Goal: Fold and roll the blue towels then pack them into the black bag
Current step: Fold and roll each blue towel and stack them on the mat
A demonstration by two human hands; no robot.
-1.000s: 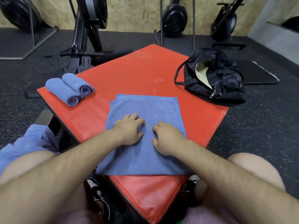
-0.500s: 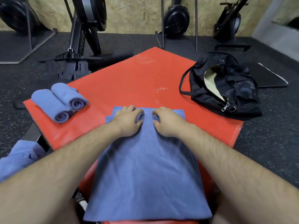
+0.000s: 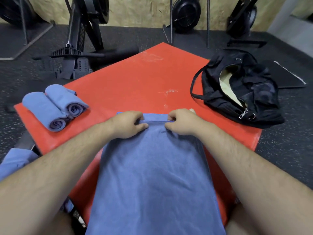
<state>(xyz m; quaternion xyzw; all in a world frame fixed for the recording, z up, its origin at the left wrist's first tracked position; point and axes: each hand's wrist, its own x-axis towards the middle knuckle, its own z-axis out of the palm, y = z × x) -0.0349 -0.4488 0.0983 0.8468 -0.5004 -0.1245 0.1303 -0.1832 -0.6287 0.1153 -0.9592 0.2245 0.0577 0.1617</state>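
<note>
- Blue towel (image 3: pixel 152 175) lies as a long folded strip on the red desk (image 3: pixel 135 78). Its near end runs off the edge toward you and its far hem is up at your fingers.
- Your left grip (image 3: pixel 128 123) and right grip (image 3: pixel 181 122) both pinch that far hem with fingers curled over it. A thin first lip of a roll shows between them.
- It looks like soft, light, floppy cloth with no stiffness to help you. The roll will likely go slack or cone-shaped unless both sides turn evenly.
- The hem is the right place to hold, though spreading out toward the two corners would probably steer the edges better.
- The nap looks as if it would drag on the desk's skin rather than slide, so expect some pull.
- Two rolled towels (image 3: pixel 50 107) sit touching, side by side, at the desk's left corner.
- The black bag (image 3: pixel 245 92) lies open at the right edge, well apart from your hands.
</note>
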